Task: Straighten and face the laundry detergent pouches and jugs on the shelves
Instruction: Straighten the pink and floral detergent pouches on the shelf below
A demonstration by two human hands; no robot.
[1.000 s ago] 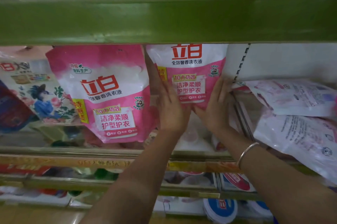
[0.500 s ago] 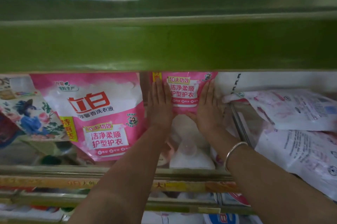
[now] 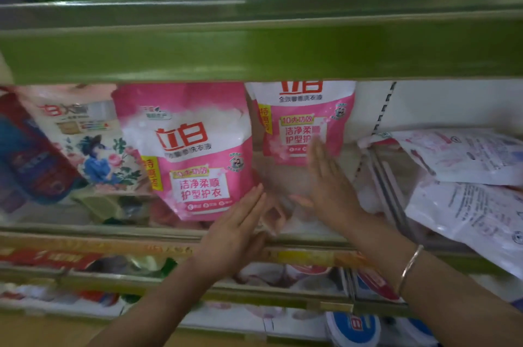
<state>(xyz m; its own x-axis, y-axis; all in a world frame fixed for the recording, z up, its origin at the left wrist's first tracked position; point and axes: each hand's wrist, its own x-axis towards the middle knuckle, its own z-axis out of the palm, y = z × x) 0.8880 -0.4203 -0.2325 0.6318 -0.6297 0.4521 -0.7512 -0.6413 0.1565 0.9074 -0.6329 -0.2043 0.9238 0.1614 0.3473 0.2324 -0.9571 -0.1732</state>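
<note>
My left hand (image 3: 240, 222) lies flat and released, fingers together, its fingertips touching the lower right corner of the front pink pouch (image 3: 192, 154), which stands upright and slightly tilted on the shelf, label facing me. My right hand (image 3: 331, 185) is also spread open and holds nothing; its fingers overlap the lower edge of the second pink pouch (image 3: 305, 120), which stands further back and to the right, its top hidden behind the green shelf edge (image 3: 254, 55) above. Whether the right palm presses on that pouch I cannot tell, as the hand is blurred. A thin bangle (image 3: 410, 267) sits on my right wrist. To the left of the front pouch leans a floral pouch (image 3: 93, 148), tilted, beside a dark blue and red pack (image 3: 25, 154). On the right, past a wire divider (image 3: 387, 191), white pouches (image 3: 467, 177) lie flat, back side up, one over another. Below runs the shelf rail (image 3: 113, 242) with yellow and red price strips.
</note>
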